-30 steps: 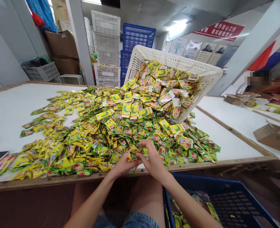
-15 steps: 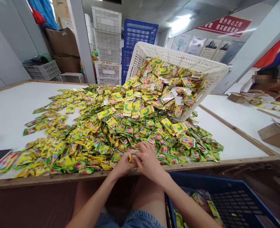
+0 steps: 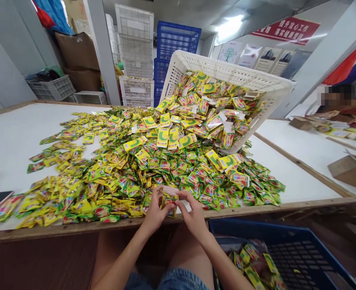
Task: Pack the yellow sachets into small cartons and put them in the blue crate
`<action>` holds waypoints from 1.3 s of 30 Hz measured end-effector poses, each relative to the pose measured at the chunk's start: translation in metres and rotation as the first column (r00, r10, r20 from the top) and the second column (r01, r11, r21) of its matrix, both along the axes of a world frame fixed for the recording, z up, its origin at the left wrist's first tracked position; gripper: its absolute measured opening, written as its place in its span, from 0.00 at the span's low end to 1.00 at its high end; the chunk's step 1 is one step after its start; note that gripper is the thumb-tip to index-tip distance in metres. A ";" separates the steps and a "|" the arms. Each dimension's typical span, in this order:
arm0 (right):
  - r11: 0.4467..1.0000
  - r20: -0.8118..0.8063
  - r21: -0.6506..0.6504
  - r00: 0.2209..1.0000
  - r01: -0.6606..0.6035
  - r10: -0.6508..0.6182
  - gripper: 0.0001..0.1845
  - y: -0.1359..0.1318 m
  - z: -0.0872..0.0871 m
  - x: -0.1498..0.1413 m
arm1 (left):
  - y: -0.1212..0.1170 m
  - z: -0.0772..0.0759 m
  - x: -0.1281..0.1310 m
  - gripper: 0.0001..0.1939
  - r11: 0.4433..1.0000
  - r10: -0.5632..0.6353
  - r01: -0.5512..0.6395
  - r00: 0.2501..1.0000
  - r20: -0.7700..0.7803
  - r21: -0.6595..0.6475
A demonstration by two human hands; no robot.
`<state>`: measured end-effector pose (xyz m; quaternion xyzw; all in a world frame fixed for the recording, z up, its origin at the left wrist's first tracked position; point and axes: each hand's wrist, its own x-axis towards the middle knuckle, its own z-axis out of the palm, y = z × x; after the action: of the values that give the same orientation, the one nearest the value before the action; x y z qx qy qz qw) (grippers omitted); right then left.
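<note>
Fingers of both hands (image 3: 173, 211) now pinch lifted sachets (image 3: 168, 200) | pile (image 3: 153, 161) unchanged

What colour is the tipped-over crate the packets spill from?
White, a perforated plastic crate, clearest in the head view.

Bare forearms, no sleeves, blue denim shorts (image 3: 168, 280)

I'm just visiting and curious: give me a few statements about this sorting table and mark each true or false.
1. Both hands, left hand and right hand, hold a small stack of sachets. True.
2. The white basket stands upright. False: it is tipped, spilling sachets onto the table.
3. The blue crate beside the knees holds sachets. True.
4. The sachets are mostly red and black. False: mostly yellow and green.
</note>
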<state>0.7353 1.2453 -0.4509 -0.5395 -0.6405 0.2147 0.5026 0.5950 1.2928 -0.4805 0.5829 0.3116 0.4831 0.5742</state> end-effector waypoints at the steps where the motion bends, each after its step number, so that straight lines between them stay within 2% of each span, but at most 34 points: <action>1: 1.000 0.010 0.010 1.000 -0.010 0.010 0.10 0.001 0.001 -0.001 | -0.003 0.000 -0.002 0.24 0.997 0.068 -0.068 0.998 -0.008 0.043; 3: 0.999 0.049 0.031 0.998 -0.041 0.039 0.10 0.003 0.004 -0.001 | -0.007 0.002 -0.008 0.18 0.980 0.160 -0.151 0.985 -0.065 0.131; 6: 0.997 0.114 0.045 0.992 -0.061 0.055 0.11 0.005 0.009 -0.001 | -0.008 0.010 -0.015 0.07 0.962 0.172 -0.123 0.967 -0.190 0.244; 9: 0.997 0.138 0.056 0.989 -0.060 0.051 0.10 0.006 0.011 -0.003 | -0.006 0.018 -0.016 0.04 0.949 0.171 -0.098 0.958 -0.229 0.300; 12: 0.997 0.070 0.074 0.998 -0.002 -0.003 0.09 0.005 0.009 -0.005 | -0.006 0.018 -0.013 0.06 0.958 0.175 -0.132 0.972 -0.154 0.254; 15: 0.996 0.048 0.089 0.998 0.023 -0.028 0.13 0.004 0.006 -0.006 | -0.009 0.014 -0.010 0.12 0.962 0.210 -0.190 0.974 -0.088 0.195; 18: 0.991 0.116 0.123 0.992 -0.059 0.045 0.10 0.002 0.005 -0.004 | -0.010 0.014 -0.012 0.09 0.953 0.182 -0.141 0.974 -0.136 0.267; 21: 0.989 0.136 0.132 0.989 -0.067 0.048 0.09 0.001 0.005 -0.003 | -0.011 0.020 -0.016 0.07 0.945 0.166 -0.112 0.974 -0.154 0.307; 26: 0.993 0.087 0.114 0.996 -0.013 0.003 0.08 0.001 0.006 -0.008 | -0.015 0.029 -0.013 0.07 0.957 0.198 -0.158 0.969 -0.150 0.244; 31: 0.996 0.129 0.062 0.989 0.069 -0.076 0.07 0.005 0.011 -0.009 | -0.013 0.033 -0.008 0.07 0.964 0.237 -0.214 0.961 -0.142 0.158; 35: 0.994 0.128 0.071 0.988 0.080 -0.089 0.07 0.005 0.007 -0.007 | -0.009 0.025 -0.008 0.06 0.961 0.233 -0.212 0.966 -0.110 0.176; 39: 0.988 0.096 0.147 0.994 0.037 -0.051 0.06 0.004 -0.010 -0.007 | -0.006 0.009 -0.013 0.05 0.949 0.226 -0.197 0.970 -0.093 0.247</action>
<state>0.7278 1.2496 -0.4608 -0.5257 -0.6664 0.1294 0.5127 0.5819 1.2863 -0.4720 0.6381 0.3468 0.5395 0.4260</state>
